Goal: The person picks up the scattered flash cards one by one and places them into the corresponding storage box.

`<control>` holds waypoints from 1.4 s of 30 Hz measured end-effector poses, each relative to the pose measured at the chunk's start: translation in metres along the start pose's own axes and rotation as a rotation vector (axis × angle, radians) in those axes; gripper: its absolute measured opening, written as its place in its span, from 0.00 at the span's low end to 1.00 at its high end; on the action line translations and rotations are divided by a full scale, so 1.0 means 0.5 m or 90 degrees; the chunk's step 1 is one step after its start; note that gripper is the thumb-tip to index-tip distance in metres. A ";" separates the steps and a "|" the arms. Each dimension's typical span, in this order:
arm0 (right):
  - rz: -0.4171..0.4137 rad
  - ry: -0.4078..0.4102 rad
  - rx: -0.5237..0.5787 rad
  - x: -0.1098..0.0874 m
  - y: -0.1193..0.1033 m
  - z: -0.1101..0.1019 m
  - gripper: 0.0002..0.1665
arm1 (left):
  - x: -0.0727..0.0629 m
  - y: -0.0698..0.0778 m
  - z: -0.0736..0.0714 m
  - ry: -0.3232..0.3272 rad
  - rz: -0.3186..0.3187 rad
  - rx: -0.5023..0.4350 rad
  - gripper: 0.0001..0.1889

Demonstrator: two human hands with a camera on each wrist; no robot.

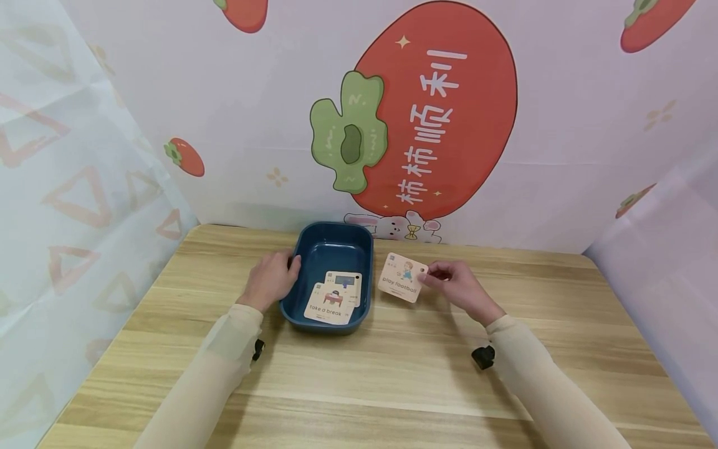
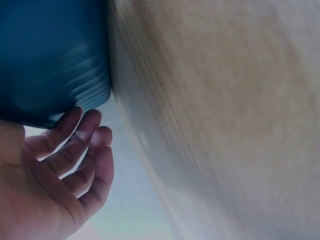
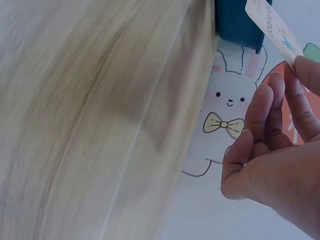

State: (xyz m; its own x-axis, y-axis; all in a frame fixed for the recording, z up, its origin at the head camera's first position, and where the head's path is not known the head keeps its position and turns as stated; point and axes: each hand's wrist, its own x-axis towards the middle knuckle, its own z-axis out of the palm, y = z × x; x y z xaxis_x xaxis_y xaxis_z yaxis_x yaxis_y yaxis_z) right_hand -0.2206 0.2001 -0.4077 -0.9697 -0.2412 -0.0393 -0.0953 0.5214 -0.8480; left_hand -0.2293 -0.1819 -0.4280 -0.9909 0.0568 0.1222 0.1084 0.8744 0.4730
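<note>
A dark blue plastic bin stands on the table. My left hand holds its left side, thumb over the rim and fingers along the outer wall; in the left wrist view the fingers bend toward that wall. Inside the bin a "take a break" card overlaps another picture card. To the right of the bin, my right hand pinches the right edge of a "play football" card between thumb and fingers. The right wrist view shows this card raised above the tabletop.
The wood-grain table ends at a printed backdrop with persimmons and a rabbit, close behind the bin. Patterned cloth also rises along the left side. A small black device sits at the right wrist.
</note>
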 end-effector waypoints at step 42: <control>-0.038 -0.005 0.093 0.011 -0.111 0.086 0.08 | -0.002 0.001 -0.001 -0.001 0.002 0.003 0.17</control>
State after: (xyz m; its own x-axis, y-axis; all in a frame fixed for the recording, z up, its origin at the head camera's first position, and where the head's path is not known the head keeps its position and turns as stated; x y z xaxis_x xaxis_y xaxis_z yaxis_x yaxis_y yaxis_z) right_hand -0.2107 0.1345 -0.3835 -0.9612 -0.2757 0.0097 -0.1185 0.3808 -0.9171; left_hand -0.2284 -0.1817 -0.4272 -0.9907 0.0599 0.1223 0.1108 0.8765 0.4684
